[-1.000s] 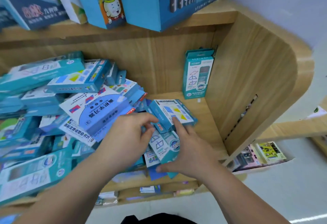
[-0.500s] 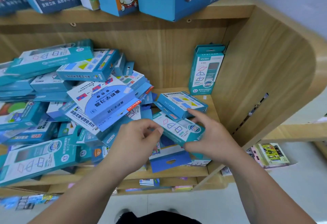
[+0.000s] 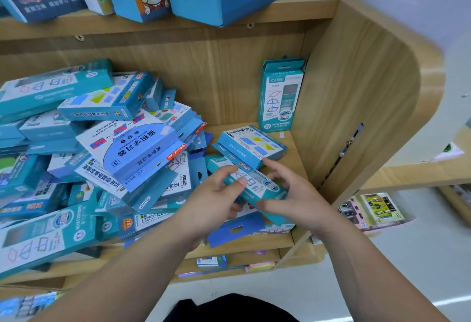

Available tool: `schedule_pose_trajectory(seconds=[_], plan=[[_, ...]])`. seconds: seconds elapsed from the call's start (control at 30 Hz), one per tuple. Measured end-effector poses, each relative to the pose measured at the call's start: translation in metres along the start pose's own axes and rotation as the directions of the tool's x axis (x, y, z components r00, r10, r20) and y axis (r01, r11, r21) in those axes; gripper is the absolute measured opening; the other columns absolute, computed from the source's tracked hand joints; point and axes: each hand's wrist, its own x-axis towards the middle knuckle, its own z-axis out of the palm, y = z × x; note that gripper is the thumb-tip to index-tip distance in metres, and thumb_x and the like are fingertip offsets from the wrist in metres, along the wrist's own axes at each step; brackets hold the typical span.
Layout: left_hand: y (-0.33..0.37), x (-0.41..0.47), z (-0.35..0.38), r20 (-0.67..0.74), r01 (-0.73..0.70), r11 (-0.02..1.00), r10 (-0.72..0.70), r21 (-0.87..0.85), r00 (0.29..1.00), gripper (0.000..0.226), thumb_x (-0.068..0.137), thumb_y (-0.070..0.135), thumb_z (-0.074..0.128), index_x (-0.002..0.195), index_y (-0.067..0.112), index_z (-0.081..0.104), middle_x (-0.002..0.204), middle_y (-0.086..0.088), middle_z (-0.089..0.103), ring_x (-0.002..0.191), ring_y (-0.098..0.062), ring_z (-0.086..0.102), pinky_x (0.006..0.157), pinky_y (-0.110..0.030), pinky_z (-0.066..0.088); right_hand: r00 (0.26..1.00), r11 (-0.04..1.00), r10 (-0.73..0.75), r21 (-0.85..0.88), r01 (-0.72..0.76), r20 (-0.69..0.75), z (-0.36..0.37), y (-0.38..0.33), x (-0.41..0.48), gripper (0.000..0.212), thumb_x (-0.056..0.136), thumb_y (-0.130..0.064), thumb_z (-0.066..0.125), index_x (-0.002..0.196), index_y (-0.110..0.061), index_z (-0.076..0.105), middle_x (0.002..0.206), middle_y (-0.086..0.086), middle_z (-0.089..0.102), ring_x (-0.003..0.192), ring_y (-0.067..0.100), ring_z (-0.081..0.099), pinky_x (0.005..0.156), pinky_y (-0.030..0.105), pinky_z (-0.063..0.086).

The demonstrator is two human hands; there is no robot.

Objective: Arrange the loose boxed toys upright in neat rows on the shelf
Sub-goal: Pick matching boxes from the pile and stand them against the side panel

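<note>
Barely begun, by my judgement: the shelf point(image 3: 288, 143) carries a jumbled heap of boxes point(image 3: 102, 156) filling the left and centre. One upright box point(image 3: 279, 97) stands at upper right. At centre, left hand point(image 3: 216, 202) and right hand point(image 3: 298, 199) pinch a teal box point(image 3: 257, 184), fingers closed on its ends.

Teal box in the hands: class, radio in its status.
Left hand and right hand both grip teal box, flat. One box upright in corner. Blue box lying between.
</note>
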Motion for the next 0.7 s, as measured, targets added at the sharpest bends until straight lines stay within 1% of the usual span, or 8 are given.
schedule_pose_trajectory(seconds=[0.07, 0.13, 0.2, 0.3, 0.37, 0.47, 0.57, 0.7], plan=[[-0.002, 0.003, 0.007, -0.031, -0.011, 0.998, 0.009, -0.058, 0.999, 0.032, 0.101, 0.026, 0.055, 0.133, 0.03, 0.053, 0.098, -0.001, 0.068, 0.086, -0.017, 0.074, 0.081, -0.031, 0.061, 1.0, 1.0, -0.001, -0.012, 0.001, -0.003, 0.002, 0.0, 0.003, 0.095, 0.056, -0.071, 0.08, 0.141, -0.057, 0.039, 0.128, -0.018, 0.052, 0.115, 0.006, 0.057, 0.095, 0.042, 0.055], [-0.002, 0.005, 0.013, -0.089, -0.042, 0.993, 0.033, -0.109, 0.996, 0.024, 0.1, 0.02, 0.058, 0.122, 0.03, 0.058, 0.092, -0.002, 0.067, 0.081, -0.014, 0.075, 0.075, -0.027, 0.06, 0.996, 0.999, -0.006, -0.045, 0.002, -0.084, 0.002, -0.001, 0.008, 0.087, 0.068, -0.083, 0.063, 0.145, -0.055, 0.034, 0.144, -0.016, 0.041, 0.127, 0.008, 0.049, 0.104, 0.042, 0.048], [-0.004, 0.009, 0.014, -0.169, -0.072, 0.995, 0.059, -0.071, 0.984, 0.018, 0.097, 0.021, 0.062, 0.109, 0.035, 0.061, 0.092, 0.0, 0.07, 0.079, -0.012, 0.075, 0.075, -0.031, 0.062, 0.986, 1.0, 0.009, 0.011, -0.008, -0.165, 0.001, -0.004, 0.017, 0.077, 0.081, -0.081, 0.048, 0.149, -0.052, 0.029, 0.156, -0.014, 0.029, 0.139, 0.01, 0.038, 0.113, 0.041, 0.036], [-0.006, 0.009, 0.011, -0.256, -0.138, 0.987, 0.155, 0.083, 0.954, 0.013, 0.092, 0.032, 0.069, 0.1, 0.04, 0.062, 0.086, 0.001, 0.072, 0.073, -0.015, 0.074, 0.071, -0.042, 0.062, 0.986, 0.997, 0.053, 0.062, -0.043, -0.161, 0.0, -0.01, 0.031, 0.064, 0.09, -0.076, 0.037, 0.15, -0.053, 0.029, 0.164, -0.015, 0.019, 0.149, 0.011, 0.022, 0.12, 0.04, 0.022], [-0.004, 0.005, 0.007, -0.273, -0.176, 0.977, 0.202, 0.119, 0.941, 0.013, 0.089, 0.035, 0.071, 0.096, 0.039, 0.061, 0.084, -0.001, 0.07, 0.072, -0.021, 0.073, 0.067, -0.048, 0.061, 0.985, 0.998, 0.058, -0.008, -0.06, -0.16, -0.001, -0.012, 0.039, 0.058, 0.095, -0.07, 0.037, 0.149, -0.05, 0.035, 0.167, -0.011, 0.01, 0.152, 0.013, 0.015, 0.118, 0.036, 0.017], [-0.003, -0.002, 0.002, -0.286, -0.207, 0.97, 0.237, 0.13, 0.928, 0.018, 0.084, 0.035, 0.072, 0.095, 0.032, 0.059, 0.092, -0.012, 0.07, 0.076, -0.034, 0.071, 0.064, -0.054, 0.059, 0.99, 0.997, 0.05, -0.051, -0.057, -0.128, 0.001, -0.016, 0.047, 0.05, 0.099, -0.06, 0.043, 0.144, -0.04, 0.049, 0.167, -0.006, 0.006, 0.151, 0.012, 0.016, 0.106, 0.026, 0.019], [-0.003, -0.004, -0.006, -0.281, -0.228, 0.964, 0.259, 0.137, 0.924, 0.018, 0.083, 0.03, 0.067, 0.098, 0.029, 0.056, 0.098, -0.015, 0.071, 0.08, -0.042, 0.07, 0.063, -0.059, 0.057, 0.998, 0.999, 0.022, -0.04, -0.024, -0.062, 0.006, -0.018, 0.05, 0.053, 0.099, -0.058, 0.045, 0.146, -0.035, 0.047, 0.163, -0.01, 0.02, 0.149, 0.01, 0.023, 0.11, 0.026, 0.021], [0.0, -0.002, -0.015, -0.262, -0.276, 0.952, 0.301, 0.129, 0.917, 0.017, 0.095, 0.014, 0.061, 0.099, 0.03, 0.055, 0.094, -0.02, 0.068, 0.078, -0.048, 0.067, 0.056, -0.061, 0.054, 0.998, 0.985, 0.05, 0.167, -0.054, 0.027, 0.018, -0.028, 0.056, 0.07, 0.09, -0.071, 0.048, 0.151, -0.039, 0.038, 0.151, -0.02, 0.041, 0.139, 0.005, 0.039, 0.115, 0.032, 0.03]])
